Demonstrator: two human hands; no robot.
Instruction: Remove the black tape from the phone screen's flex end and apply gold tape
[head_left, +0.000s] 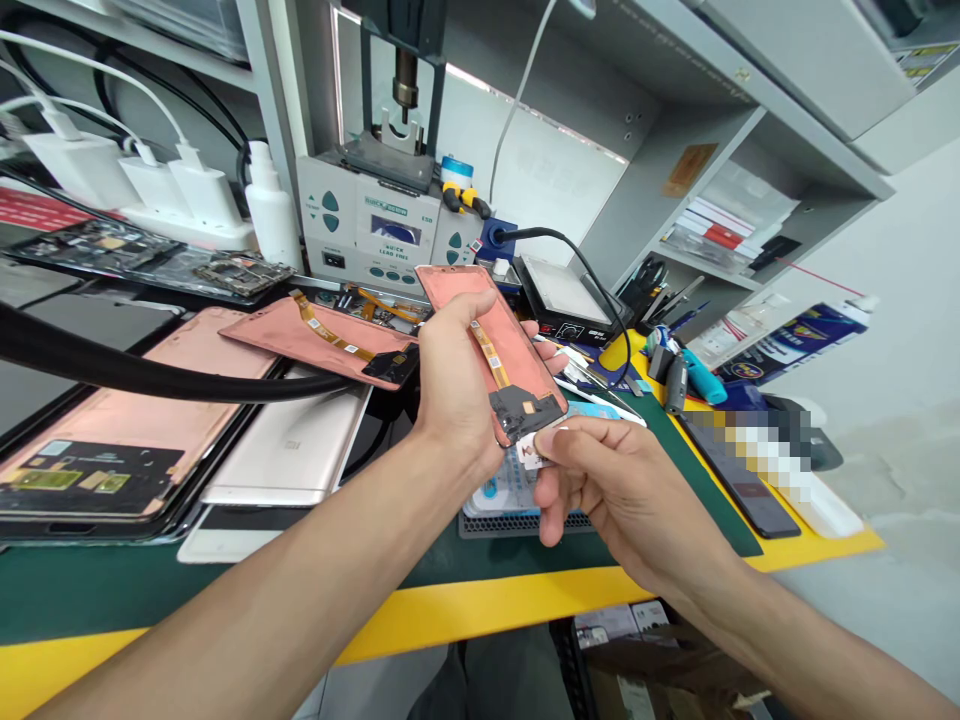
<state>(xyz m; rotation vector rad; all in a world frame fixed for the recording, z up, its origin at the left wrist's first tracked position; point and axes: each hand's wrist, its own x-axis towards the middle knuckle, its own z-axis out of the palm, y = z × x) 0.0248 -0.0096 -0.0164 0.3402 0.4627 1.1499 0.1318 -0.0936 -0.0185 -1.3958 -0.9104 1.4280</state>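
Note:
A pink-backed phone screen panel point(499, 345) with a gold flex cable is tilted in my left hand point(454, 375). My left thumb lies over its left edge, and the fingertips show past its right edge. My right hand point(600, 465) pinches a small white card-like piece point(531, 451) at the panel's lower end, where the backing is black. Whether the piece touches the panel I cannot tell. Just left of my left hand lies another pink panel point(330, 340) with a flex cable. Under my hands is a bluish, clear-looking item point(502, 490) on the green mat point(420, 560).
Larger pink-backed panels point(202, 350) and a white phone point(289, 440) lie left, crossed by a thick black hose point(150, 370). Behind stand a grey soldering station point(367, 235) and a press point(405, 100). Tools point(592, 375) and a dark phone point(739, 475) lie right.

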